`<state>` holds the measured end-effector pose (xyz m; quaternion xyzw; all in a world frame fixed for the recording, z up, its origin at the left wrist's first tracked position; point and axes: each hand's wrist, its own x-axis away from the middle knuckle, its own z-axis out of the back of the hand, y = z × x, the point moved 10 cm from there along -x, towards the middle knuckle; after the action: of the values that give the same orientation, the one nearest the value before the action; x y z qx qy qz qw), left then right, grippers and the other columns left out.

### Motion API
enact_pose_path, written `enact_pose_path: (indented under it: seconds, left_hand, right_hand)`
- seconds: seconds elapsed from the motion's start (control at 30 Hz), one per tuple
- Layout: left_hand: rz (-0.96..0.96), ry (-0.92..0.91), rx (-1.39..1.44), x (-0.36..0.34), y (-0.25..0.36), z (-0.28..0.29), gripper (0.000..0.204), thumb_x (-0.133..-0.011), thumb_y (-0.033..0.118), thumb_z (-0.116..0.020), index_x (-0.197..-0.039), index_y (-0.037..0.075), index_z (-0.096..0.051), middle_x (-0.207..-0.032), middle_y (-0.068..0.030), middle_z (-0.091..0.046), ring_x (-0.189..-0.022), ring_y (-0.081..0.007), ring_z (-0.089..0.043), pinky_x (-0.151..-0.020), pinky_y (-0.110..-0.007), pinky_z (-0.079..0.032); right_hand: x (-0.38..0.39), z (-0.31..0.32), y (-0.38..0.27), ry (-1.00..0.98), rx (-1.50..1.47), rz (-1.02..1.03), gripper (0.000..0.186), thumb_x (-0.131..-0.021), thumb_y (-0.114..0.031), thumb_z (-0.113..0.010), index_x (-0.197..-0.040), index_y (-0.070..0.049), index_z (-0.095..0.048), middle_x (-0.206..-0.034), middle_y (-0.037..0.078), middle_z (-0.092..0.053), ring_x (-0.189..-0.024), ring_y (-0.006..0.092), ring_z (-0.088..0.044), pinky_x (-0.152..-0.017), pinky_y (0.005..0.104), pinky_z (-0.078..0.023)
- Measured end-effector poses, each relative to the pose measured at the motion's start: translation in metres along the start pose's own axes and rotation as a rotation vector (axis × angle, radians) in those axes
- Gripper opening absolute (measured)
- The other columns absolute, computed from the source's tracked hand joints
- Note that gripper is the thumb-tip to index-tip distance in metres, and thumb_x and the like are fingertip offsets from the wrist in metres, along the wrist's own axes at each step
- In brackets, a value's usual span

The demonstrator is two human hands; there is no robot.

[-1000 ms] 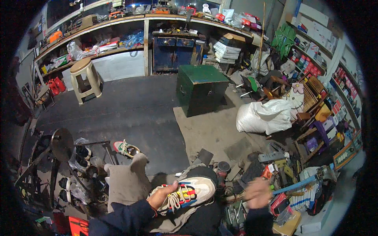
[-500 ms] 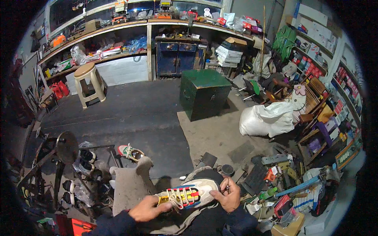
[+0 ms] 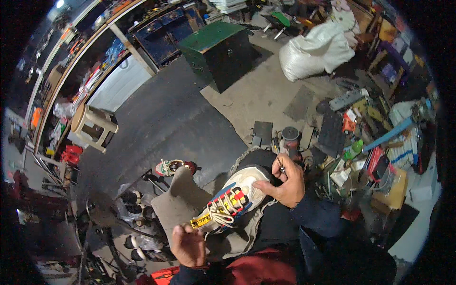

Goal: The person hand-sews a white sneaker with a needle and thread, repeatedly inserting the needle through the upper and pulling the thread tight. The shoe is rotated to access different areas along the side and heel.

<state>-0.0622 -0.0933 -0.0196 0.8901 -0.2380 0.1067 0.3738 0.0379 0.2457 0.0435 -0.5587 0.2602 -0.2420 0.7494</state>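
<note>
A white sneaker (image 3: 232, 197) with red, yellow and blue parts and cream laces lies tilted across my lap, its toe toward my right hand. My right hand (image 3: 287, 185) is closed around a small dark tool with a metal part (image 3: 281, 168); its thumb presses on the sneaker's toe. The rest of that tool is hidden by the fingers. By the yellow tongue end, my left hand (image 3: 189, 247) has its palm up and its fingers loosely bent apart, with nothing seen in them. Whether its fingertips touch the tongue, I cannot tell. Grey cloth (image 3: 183, 194) lies under and beside the sneaker.
Beyond the cloth lies another sneaker (image 3: 171, 167), partly hidden. A green metal chest (image 3: 216, 52) and a white sack (image 3: 316, 52) stand farther off. Tools and scraps crowd the floor at right, around a blue bar (image 3: 389, 133). A beige stool (image 3: 95, 126) stands left.
My left hand has come off the laces and moved down beside the tongue end, turning palm up. The right hand keeps its thumb on the toe. The view has tilted downward and turned.
</note>
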Motion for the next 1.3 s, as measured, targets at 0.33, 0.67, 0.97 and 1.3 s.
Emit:
enact_pose_path:
  seconds: [0.33, 0.67, 0.97, 1.3]
  left_hand:
    - [-0.729, 0.641, -0.319, 0.042, 0.226, 0.124, 0.041, -0.107, 0.04, -0.053, -0.077, 0.013, -0.045, -0.061, 0.0023, -0.035, -0.046, -0.0092, -0.027, -0.04, -0.028, -0.027]
    - [-0.835, -0.601, -1.578, 0.032, 0.006, -0.221, 0.018, -0.087, 0.0, -0.065, -0.105, -0.002, -0.069, -0.076, -0.0094, -0.057, -0.069, -0.0203, -0.056, -0.064, -0.03, -0.044]
    - [-0.746, -0.953, -1.455, 0.02, -0.082, -0.269, 0.026, -0.081, -0.004, -0.075, -0.105, 0.006, -0.074, -0.078, -0.0103, -0.058, -0.064, -0.0281, -0.062, -0.06, -0.034, -0.05]
    - [-0.439, -0.634, -1.23, -0.014, -0.076, -0.244, 0.01, -0.096, 0.005, -0.069, -0.092, -0.004, -0.067, -0.082, -0.0045, -0.068, -0.071, -0.0091, -0.06, -0.066, -0.025, -0.05]
  right_hand:
    - [-0.001, 0.008, 0.009, 0.033, -0.017, 0.049, 0.051, -0.07, -0.035, -0.093, -0.082, -0.007, -0.053, -0.069, 0.003, -0.051, -0.061, 0.0146, -0.049, -0.057, 0.0319, -0.045]
    - [0.033, 0.031, 0.042, -0.204, -0.846, -0.416, 0.026, -0.096, -0.03, -0.066, -0.094, -0.005, -0.062, -0.08, -0.001, -0.054, -0.064, 0.0038, -0.044, -0.057, 0.0195, -0.033]
    - [0.049, 0.044, -0.035, -0.341, -0.308, 0.162, 0.024, -0.094, -0.001, -0.061, -0.117, 0.003, -0.069, -0.096, 0.016, -0.068, -0.084, 0.0246, -0.066, -0.077, 0.0346, -0.053]
    - [0.044, 0.028, 0.024, -0.248, -0.507, -0.247, 0.024, -0.101, -0.012, -0.061, -0.121, 0.002, -0.063, -0.092, 0.006, -0.071, -0.072, 0.007, -0.062, -0.064, 0.0245, -0.05]
